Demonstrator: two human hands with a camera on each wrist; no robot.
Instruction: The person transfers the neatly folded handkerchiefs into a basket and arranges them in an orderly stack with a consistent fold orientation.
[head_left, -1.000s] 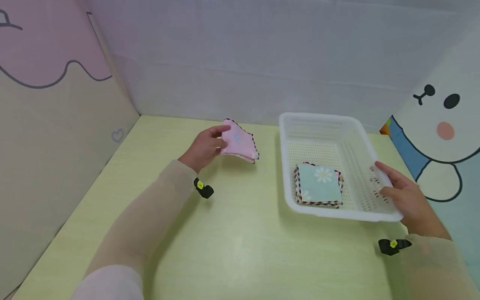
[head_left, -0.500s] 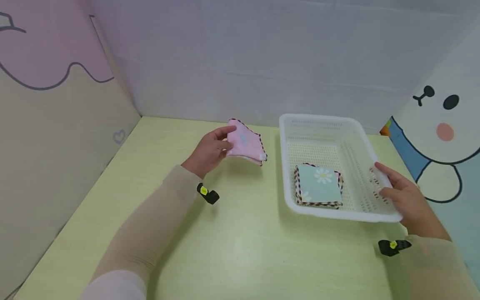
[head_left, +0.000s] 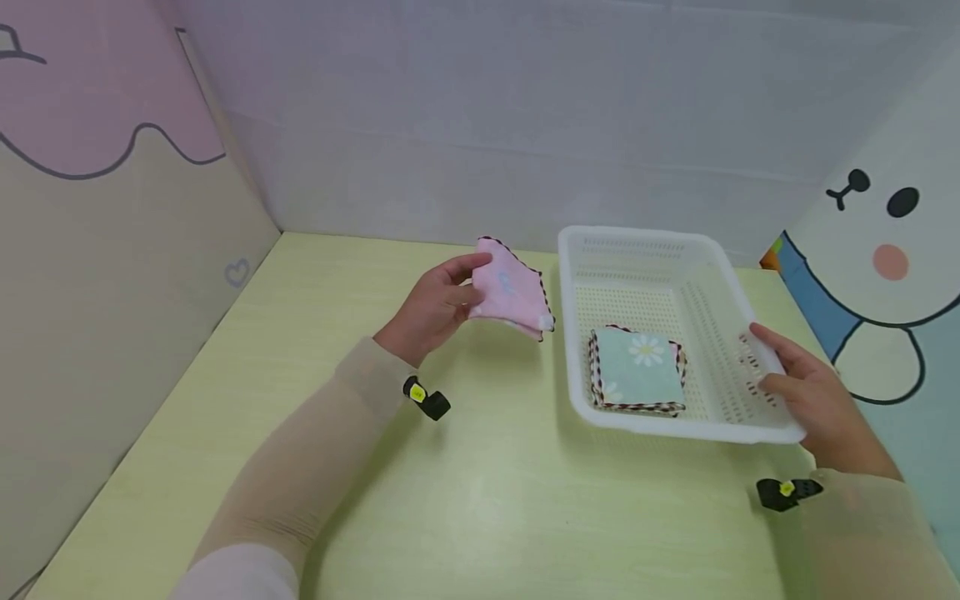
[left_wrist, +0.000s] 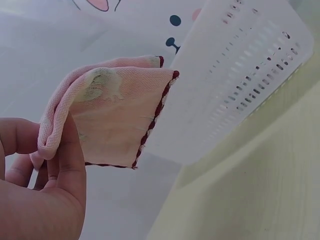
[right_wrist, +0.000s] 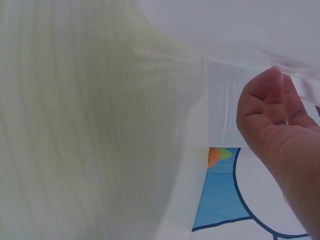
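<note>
My left hand (head_left: 435,304) pinches a folded pink cloth (head_left: 512,292) with a dark red and white stitched edge, held above the table just left of the basket. In the left wrist view the cloth (left_wrist: 120,115) is doubled over, its fold between thumb and fingers. A white plastic basket (head_left: 667,429) with perforated walls stands at the right. Inside, toward its front left, lies a stack of folded cloths (head_left: 637,375), the top one mint green with a daisy. My right hand (head_left: 817,400) grips the basket's right rim; in the right wrist view some fingers are hidden.
A pale yellow-green table (head_left: 480,500) lies under everything. Behind it rises a pale cloth wall (head_left: 480,125). Printed panels flank both sides, the right one (head_left: 892,275) with a cartoon animal close to my right hand.
My left hand has carried the pink cloth to the right, closer to the basket's left wall. The basket, the stack in it and my right hand stay where they were.
</note>
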